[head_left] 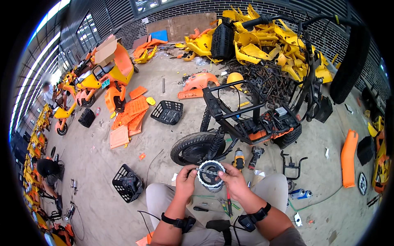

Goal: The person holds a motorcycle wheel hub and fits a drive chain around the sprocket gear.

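Both of my hands are closed on a round sprocket with a silvery toothed ring [211,184] and a short length of dark chain across its face. My left hand [186,178] grips the left end of the chain, and my right hand [232,180] holds the sprocket's right side, thumb on the chain. Just beyond stands a stripped scooter frame [234,119] with its rear wheel [180,151]. A yellow power tool [239,159] and a grey one [256,157] stand by it. Pliers and red-handled cutters [229,203] lie between my knees.
A basket holding a drill [127,184] sits left, spray cans [301,193] and an orange panel [349,160] right. Orange panels [129,112], parked scooters [98,82] and heaped yellow plastic [262,37] are farther back. Two people [47,178] [51,92] are at the left.
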Action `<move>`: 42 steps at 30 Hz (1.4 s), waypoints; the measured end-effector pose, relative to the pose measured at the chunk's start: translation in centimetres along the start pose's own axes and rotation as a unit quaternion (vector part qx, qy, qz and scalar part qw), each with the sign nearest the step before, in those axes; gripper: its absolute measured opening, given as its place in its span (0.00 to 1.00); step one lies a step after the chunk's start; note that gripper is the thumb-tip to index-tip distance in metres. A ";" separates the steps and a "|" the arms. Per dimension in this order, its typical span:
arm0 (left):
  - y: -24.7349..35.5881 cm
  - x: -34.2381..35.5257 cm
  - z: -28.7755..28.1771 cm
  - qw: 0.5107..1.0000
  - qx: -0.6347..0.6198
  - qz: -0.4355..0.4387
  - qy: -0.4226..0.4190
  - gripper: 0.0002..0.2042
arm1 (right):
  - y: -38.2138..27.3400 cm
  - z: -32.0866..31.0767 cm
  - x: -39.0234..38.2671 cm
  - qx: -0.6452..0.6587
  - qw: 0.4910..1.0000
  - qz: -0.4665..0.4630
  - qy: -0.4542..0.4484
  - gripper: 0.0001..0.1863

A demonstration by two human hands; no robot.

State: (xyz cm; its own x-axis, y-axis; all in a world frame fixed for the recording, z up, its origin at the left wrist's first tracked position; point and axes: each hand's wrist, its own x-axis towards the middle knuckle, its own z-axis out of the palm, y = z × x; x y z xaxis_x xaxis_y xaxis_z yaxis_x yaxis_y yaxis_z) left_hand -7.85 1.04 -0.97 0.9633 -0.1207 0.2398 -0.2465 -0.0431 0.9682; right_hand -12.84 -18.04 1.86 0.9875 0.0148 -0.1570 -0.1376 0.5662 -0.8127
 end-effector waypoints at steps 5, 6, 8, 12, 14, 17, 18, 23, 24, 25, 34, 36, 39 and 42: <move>-0.5 0.0 -0.4 1.000 -0.009 -0.014 -0.001 0.08 | 0.1 0.1 0.3 -0.007 1.000 0.000 -0.008 0.18; -0.8 0.1 -0.5 1.000 -0.009 -0.014 0.001 0.08 | 0.2 0.2 0.3 -0.007 1.000 0.002 -0.009 0.18; -1.2 0.1 -0.6 0.999 -0.033 -0.037 -0.009 0.09 | 0.4 0.3 0.4 -0.017 1.000 -0.009 -0.003 0.19; -0.5 0.4 -0.1 0.993 -0.088 -0.075 -0.014 0.10 | 0.9 -0.2 1.1 -0.023 1.000 -0.013 0.000 0.19; 0.1 1.1 0.3 0.977 -0.162 -0.138 -0.006 0.09 | 0.6 -0.5 1.6 -0.028 1.000 -0.009 0.000 0.19; 0.9 1.8 1.0 0.980 -0.152 -0.127 0.008 0.09 | 0.5 -0.8 2.4 -0.023 1.000 -0.004 0.002 0.19; 0.5 2.0 1.0 0.980 -0.153 -0.125 0.009 0.09 | 0.4 -0.9 2.6 -0.025 1.000 -0.005 0.000 0.19; -2.2 2.4 -1.5 0.976 0.020 -0.213 0.042 0.20 | 1.4 -0.1 4.5 -0.037 0.999 -0.014 0.003 0.18; -0.2 2.5 -0.9 0.972 0.068 -0.224 0.008 0.27 | 1.7 -0.4 4.9 -0.040 0.999 -0.013 0.021 0.18; -1.3 2.6 -1.0 0.961 0.070 -0.264 -0.039 0.30 | 2.0 -0.4 5.3 -0.046 0.999 -0.013 0.000 0.18; 0.8 3.8 1.4 0.854 -0.312 -0.414 0.038 0.26 | 2.9 0.0 5.5 -0.044 0.999 -0.012 0.028 0.19; 0.8 3.7 1.2 0.843 -0.343 -0.413 0.044 0.24 | 3.1 -0.1 5.7 -0.042 0.999 0.002 0.026 0.19; 0.0 3.4 1.8 0.832 -0.397 -0.386 0.043 0.23 | 3.8 -0.8 6.0 -0.050 0.999 -0.006 0.009 0.19; -1.5 3.7 2.1 0.839 -0.358 -0.405 0.067 0.23 | 4.1 -0.9 6.2 -0.105 0.994 -0.023 0.028 0.19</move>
State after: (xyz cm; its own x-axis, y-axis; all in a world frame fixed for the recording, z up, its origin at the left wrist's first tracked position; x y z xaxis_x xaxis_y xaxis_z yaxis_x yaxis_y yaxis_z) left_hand -4.15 -1.40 -1.65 0.7992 -0.2254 -0.5572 0.5754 0.5553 0.6005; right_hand -7.35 -16.40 -2.91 0.9880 -0.0575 -0.1432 -0.1109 0.3812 -0.9178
